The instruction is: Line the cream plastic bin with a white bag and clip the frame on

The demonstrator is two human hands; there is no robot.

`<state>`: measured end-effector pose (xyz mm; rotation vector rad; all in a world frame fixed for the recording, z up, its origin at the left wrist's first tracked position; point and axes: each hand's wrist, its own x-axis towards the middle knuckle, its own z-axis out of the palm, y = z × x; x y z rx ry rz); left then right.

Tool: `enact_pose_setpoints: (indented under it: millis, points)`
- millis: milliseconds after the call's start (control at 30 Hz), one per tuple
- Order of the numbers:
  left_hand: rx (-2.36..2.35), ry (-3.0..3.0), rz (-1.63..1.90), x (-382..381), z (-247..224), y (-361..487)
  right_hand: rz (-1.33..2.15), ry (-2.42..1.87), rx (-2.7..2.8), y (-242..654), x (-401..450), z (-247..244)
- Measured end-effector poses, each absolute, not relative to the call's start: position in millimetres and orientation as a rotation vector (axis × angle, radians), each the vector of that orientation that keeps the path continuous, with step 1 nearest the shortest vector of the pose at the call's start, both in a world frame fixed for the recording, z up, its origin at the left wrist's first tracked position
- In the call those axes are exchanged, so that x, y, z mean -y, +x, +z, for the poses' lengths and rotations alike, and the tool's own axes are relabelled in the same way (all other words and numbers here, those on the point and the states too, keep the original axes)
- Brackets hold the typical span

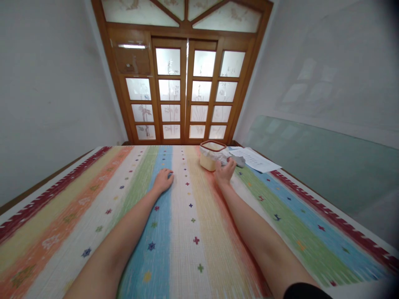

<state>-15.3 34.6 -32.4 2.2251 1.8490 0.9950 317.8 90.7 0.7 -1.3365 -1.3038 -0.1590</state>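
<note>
My left hand (163, 180) lies on the striped tablecloth (181, 232), over a blue band, with its fingers loosely bent and apart and nothing in them. Farther forward, my right hand (225, 172) is raised at the near right side of a small cream bin (207, 162). Its fingers are curled, and a small dark red spot shows at the fingertips, too small to name. The bin has a brown rim (213, 142) and a whitish plastic bag (222, 156) hanging over its side. Just beyond the fingers lies a grey piece, perhaps cloth (239, 160).
Printed paper sheets (257, 160) lie at the far right of the table. Wooden doors with frosted panes (187, 91) stand past the far edge. A pale green panel (311, 166) leans along the right wall, and a white wall (50, 91) is on the left.
</note>
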Motion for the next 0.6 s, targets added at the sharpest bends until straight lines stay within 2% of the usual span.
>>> enact_pose_setpoints:
  millis: [133, 300, 467, 600]
  points:
    - [-1.79, 2.324, 0.902, -35.1, -35.8, -14.3, -0.132, -1.109, 1.614, 278.6, -56.0, 1.2]
    - [-1.691, 2.301, 0.888, -38.7, -37.8, -17.3, 0.126, -0.924, 2.269, 215.8, -32.2, -11.1]
    - [-1.67, 2.334, 0.784, -39.1, -39.8, -22.5, 0.131, -1.013, 2.649, 200.8, -54.0, -25.3]
    - [-1.82, 2.468, 0.525, -33.6, -46.5, -15.2, 0.12, -1.05, 2.737, 203.9, -62.2, -28.6]
